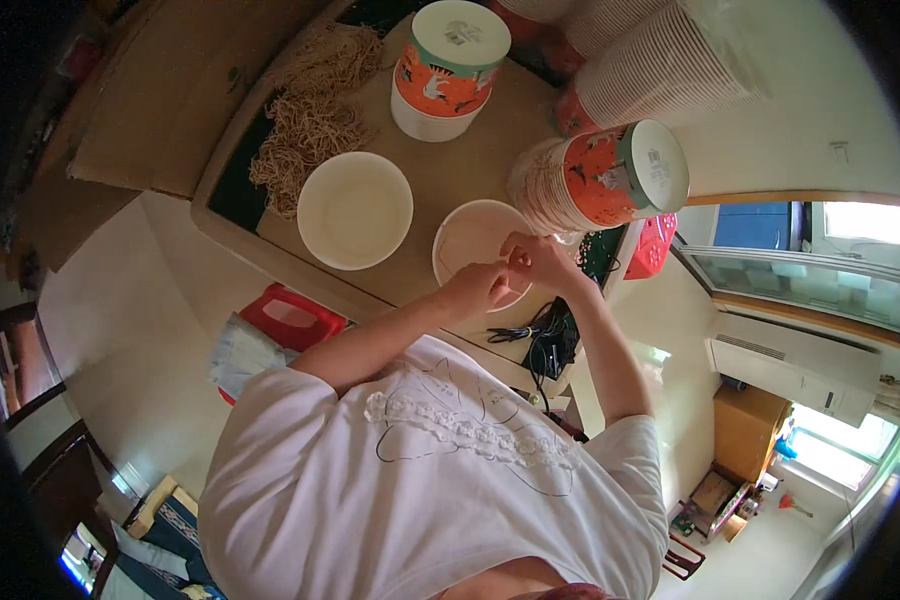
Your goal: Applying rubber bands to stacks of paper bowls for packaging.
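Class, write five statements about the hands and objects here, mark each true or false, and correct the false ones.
1. The left hand and right hand are at the right-hand open tub. True.
2. The tangled tan strands lie on the table's right side. False: they lie on its left.
3. An orange patterned tub stands base up. True.
4. The black cable lies inside a tub. False: it lies outside.
5. The person's shirt is white. True.

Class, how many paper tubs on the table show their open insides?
2: the left tub, beside the tan shredded strands, and the right tub, partly hidden by the left hand and right hand.
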Action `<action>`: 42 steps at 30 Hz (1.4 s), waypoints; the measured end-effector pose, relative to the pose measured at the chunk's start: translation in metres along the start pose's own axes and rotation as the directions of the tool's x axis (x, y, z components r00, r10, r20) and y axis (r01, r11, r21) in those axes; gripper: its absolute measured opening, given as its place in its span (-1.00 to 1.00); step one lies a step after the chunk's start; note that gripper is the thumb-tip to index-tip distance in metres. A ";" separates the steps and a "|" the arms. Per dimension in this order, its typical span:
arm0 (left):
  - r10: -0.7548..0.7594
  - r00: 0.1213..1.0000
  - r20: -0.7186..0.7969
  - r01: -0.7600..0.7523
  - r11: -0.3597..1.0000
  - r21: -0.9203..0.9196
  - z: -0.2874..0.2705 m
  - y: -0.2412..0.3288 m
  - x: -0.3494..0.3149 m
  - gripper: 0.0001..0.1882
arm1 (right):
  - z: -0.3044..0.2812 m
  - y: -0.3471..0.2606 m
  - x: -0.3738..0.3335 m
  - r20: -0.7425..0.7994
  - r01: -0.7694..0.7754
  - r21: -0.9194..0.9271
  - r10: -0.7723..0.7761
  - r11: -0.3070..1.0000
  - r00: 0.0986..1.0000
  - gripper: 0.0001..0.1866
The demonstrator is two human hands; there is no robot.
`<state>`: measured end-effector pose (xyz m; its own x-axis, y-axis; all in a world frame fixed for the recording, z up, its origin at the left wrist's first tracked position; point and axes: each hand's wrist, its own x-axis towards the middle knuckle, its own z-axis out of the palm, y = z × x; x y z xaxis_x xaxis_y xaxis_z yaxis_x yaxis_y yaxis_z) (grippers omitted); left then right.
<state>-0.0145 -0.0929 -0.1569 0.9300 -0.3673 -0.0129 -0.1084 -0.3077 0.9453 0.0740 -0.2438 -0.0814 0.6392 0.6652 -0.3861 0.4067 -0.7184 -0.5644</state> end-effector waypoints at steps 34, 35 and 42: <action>-0.048 0.980 -0.191 0.018 0.988 -0.152 0.000 0.009 0.029 -0.89 | 0.052 -0.003 -0.037 -0.611 -0.121 0.428 0.386 0.895 0.691 -0.87; -0.177 0.976 -0.123 0.135 0.947 -0.291 0.001 0.004 0.034 -0.88 | 0.059 -0.002 -0.037 -0.611 -0.121 0.430 0.387 0.895 0.690 -0.87; -0.458 0.847 0.269 0.487 0.467 -0.738 -0.005 0.007 0.043 -0.85 | 0.102 -0.006 -0.022 -0.639 0.125 0.737 0.624 0.665 0.451 -0.86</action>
<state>0.0263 -0.1065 -0.1495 0.7434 -0.4060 -0.5315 0.6611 0.3253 0.6761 -0.0092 -0.2336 -0.1438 0.9586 -0.2783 -0.0598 -0.1308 -0.2442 -0.9609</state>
